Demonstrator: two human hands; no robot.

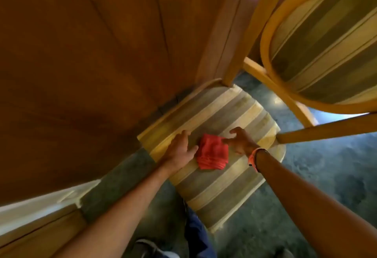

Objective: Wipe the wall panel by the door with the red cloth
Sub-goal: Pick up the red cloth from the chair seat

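A folded red cloth [212,152] lies on the striped seat of a chair [224,114]. My left hand [180,149] rests flat on the seat just left of the cloth, fingers spread, its thumb touching the cloth's left edge. My right hand [239,140] is just right of the cloth, fingers apart, with a fingertip at the cloth's upper right corner. Neither hand grips the cloth. The brown wooden wall panel [91,53] fills the left and upper part of the view, right behind the chair.
A second wooden chair with a striped seat [326,49] is seen tilted at the upper right, its legs [326,131] reaching over the first chair. Grey-green carpet [316,176] covers the floor. A pale skirting board [40,206] runs at the lower left.
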